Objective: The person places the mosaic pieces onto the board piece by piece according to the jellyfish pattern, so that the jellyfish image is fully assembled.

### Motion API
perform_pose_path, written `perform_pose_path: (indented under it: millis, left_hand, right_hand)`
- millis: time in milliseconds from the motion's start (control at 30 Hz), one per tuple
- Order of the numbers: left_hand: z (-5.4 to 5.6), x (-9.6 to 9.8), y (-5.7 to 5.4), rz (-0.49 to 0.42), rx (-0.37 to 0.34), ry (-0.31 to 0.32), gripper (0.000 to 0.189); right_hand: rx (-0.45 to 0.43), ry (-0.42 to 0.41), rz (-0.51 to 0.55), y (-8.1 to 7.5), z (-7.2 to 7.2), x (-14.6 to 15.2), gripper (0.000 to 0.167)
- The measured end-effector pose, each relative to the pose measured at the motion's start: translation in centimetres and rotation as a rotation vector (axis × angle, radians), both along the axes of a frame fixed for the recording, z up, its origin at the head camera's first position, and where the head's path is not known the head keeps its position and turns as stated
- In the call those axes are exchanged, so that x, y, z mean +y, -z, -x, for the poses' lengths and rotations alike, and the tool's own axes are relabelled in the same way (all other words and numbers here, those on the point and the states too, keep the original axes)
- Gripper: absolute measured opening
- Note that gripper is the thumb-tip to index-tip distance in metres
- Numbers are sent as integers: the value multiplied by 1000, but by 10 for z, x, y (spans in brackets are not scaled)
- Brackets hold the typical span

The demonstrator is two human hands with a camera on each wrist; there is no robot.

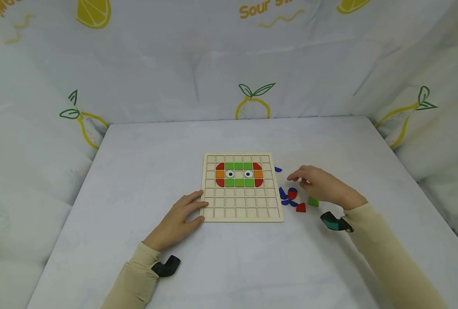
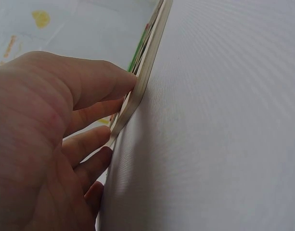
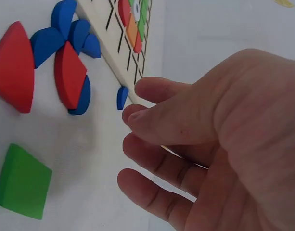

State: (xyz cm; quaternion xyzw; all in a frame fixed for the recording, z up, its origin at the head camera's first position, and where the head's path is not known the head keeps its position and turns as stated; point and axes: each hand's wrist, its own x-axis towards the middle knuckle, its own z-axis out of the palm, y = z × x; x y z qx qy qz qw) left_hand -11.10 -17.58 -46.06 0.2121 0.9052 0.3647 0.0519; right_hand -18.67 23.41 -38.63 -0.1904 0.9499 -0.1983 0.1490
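A wooden grid board (image 1: 241,213) lies on the white table. Set into its cells are red corner pieces (image 1: 258,166), orange squares (image 1: 220,174), green squares (image 1: 238,183) and two round eye pieces (image 1: 248,174). My left hand (image 1: 176,223) rests at the board's left edge, fingers spread, its thumb touching the edge in the left wrist view (image 2: 89,79). To the right of the board my right hand (image 1: 323,185) hovers over the table, fingers loosely bent, with nothing between them. Below it lie loose blue half-rounds (image 3: 65,17), red quarter pieces (image 3: 17,72) and a green square (image 3: 24,183).
A single blue half-round (image 1: 278,169) lies apart by the board's upper right edge. White cloth printed with lemons (image 1: 253,107) hangs behind the table (image 1: 155,150) and along both sides.
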Motion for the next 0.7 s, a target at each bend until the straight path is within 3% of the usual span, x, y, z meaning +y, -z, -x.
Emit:
perform_pose_path:
  millis: [200,700]
  left_hand:
    - [0,0,0,-3,6,7,42]
    - [1,-1,0,-3,-6,6,41]
  right_hand:
    - [-70,-13,-69,12,-1,-2,37]
    - [-27,29,-108,19,-2,-3,20]
